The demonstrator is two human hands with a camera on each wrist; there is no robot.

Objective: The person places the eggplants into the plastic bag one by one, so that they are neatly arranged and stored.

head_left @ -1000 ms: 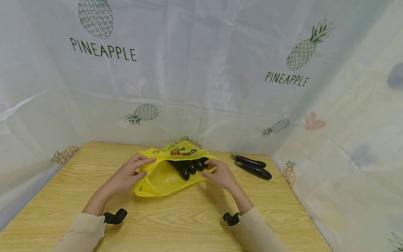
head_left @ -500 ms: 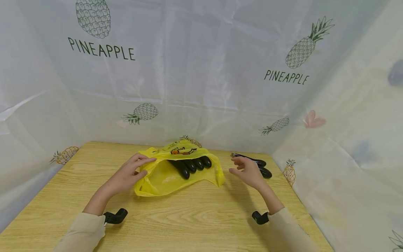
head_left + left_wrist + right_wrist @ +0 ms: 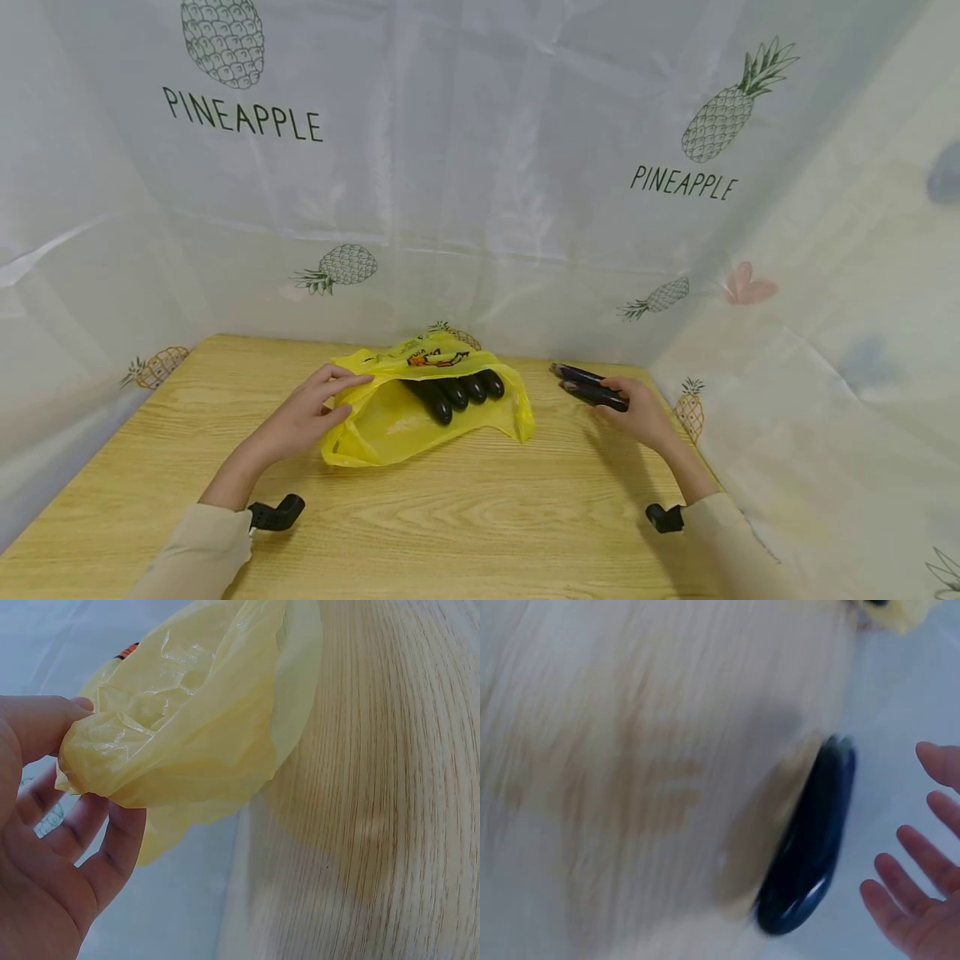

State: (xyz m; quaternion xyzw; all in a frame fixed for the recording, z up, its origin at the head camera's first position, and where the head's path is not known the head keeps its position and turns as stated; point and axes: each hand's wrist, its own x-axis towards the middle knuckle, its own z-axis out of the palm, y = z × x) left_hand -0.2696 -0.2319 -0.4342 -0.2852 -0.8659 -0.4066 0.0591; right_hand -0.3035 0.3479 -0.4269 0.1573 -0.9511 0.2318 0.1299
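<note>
Right hand, fingers spread, has left the yellow bag for 2 loose eggplants, seemingly the new focus, left hand pinching the plastic!

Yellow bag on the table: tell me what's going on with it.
A person's left grip pinches the edge of the yellow bag, which lies on the table with its mouth open. Four dark eggplants show inside. The right grip is at the right ends of two more eggplants lying side by side outside the bag; its fingers look spread in the right wrist view, not closed round either one.
</note>
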